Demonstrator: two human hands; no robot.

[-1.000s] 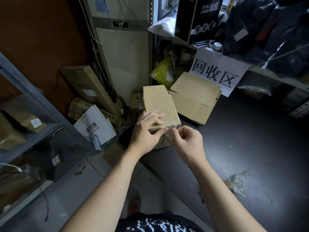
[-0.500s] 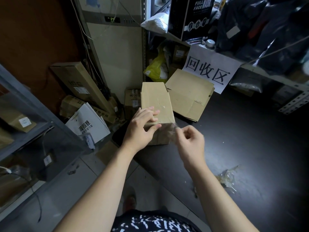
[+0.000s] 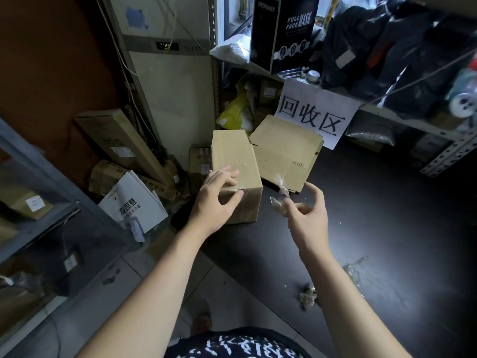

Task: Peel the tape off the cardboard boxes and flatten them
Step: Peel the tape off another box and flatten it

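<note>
The cardboard box (image 3: 233, 161) is stood at the middle of the frame, near the left edge of the dark bench (image 3: 387, 228), with a flattened box (image 3: 284, 151) just behind it to the right; its near top edge is gripped by the left hand (image 3: 215, 202), whose fingers (image 3: 227, 174) are laid over the top panel while the thumb is pressed to the front face. A crumpled strip of tape (image 3: 280, 196) is pinched at the tips of the right hand (image 3: 308, 218), which is held clear of the box at the right of centre, with the forefinger stuck out loosely; the strip touches nothing else. A glossy patch is seen on the top panel, and whether it is tape left behind cannot be told. Discarded tape scraps (image 3: 307, 298) are strewn over the bench at lower right.

The peel on this seam is judged to be done, and disposal of the strip and flattening are judged to be next. Several slips may be expected: the sticky strip may cling to the fingers when release is attempted, so that a shake is needed; if tape has been left on a seam, the flaps may be torn rather than folded when the box is pressed; and, since the box is steadied by one hand only and stands close to the bench edge, it may be pushed off towards the floor at lower left.
</note>
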